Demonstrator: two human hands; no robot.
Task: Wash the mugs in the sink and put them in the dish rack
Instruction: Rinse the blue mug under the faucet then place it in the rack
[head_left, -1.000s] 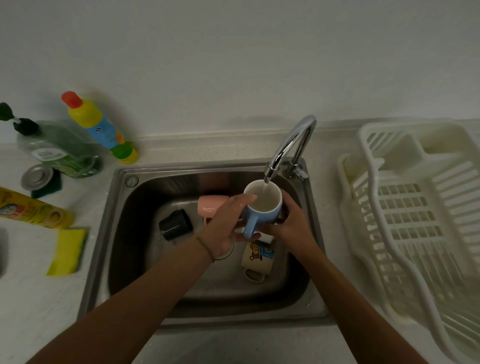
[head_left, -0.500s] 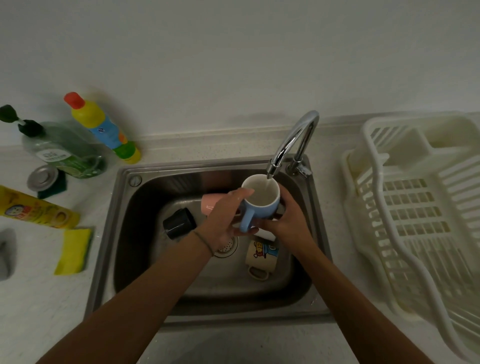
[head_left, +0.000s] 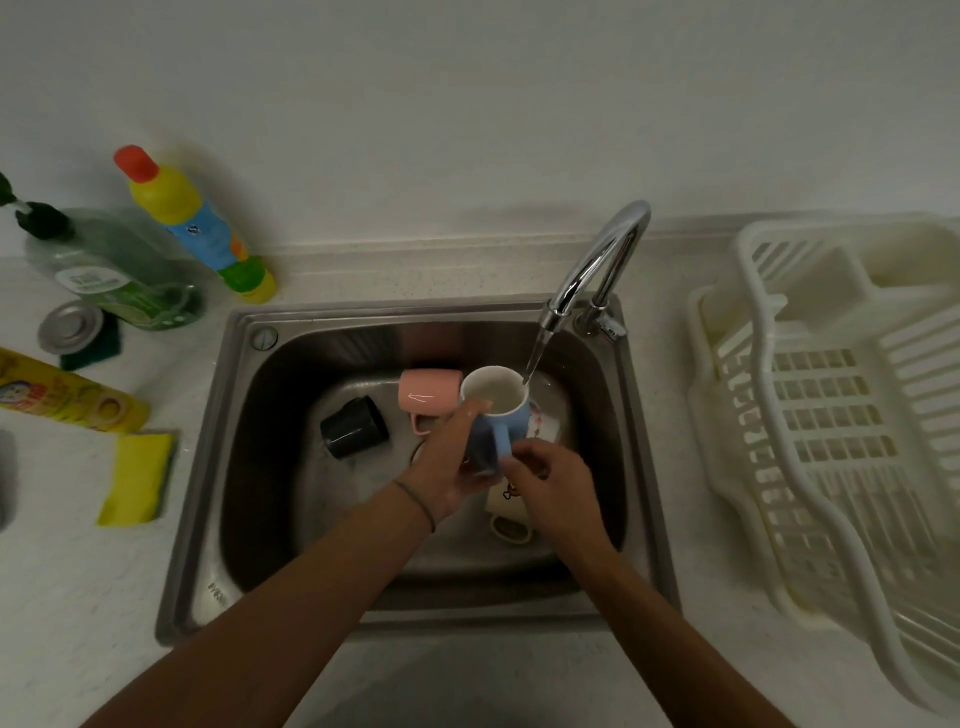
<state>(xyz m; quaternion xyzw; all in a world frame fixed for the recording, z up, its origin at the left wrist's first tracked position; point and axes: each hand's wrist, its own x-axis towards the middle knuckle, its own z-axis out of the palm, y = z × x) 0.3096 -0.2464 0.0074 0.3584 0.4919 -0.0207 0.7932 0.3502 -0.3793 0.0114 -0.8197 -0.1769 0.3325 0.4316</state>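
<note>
The blue mug (head_left: 498, 415) stands upright under the tap (head_left: 597, 270) stream near the sink's (head_left: 249, 467) back edge. The left hand (head_left: 447, 467) cups its side; the right hand (head_left: 550, 478) pinches its handle.

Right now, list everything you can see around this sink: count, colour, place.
blue mug: 1, blue with white inside, held under the running faucet
pink mug: 1, on its side in the sink
black mug: 1, on its side, left of pink
cartoon mug: 1, cream, under the hands
dish rack: 1, white, right counter
bottles: 3, left counter
sink stopper: 1, metal, on dark green sponge
yellow cloth: 1, left counter
left hand: holds mug body
right hand: grips by the handle
</note>
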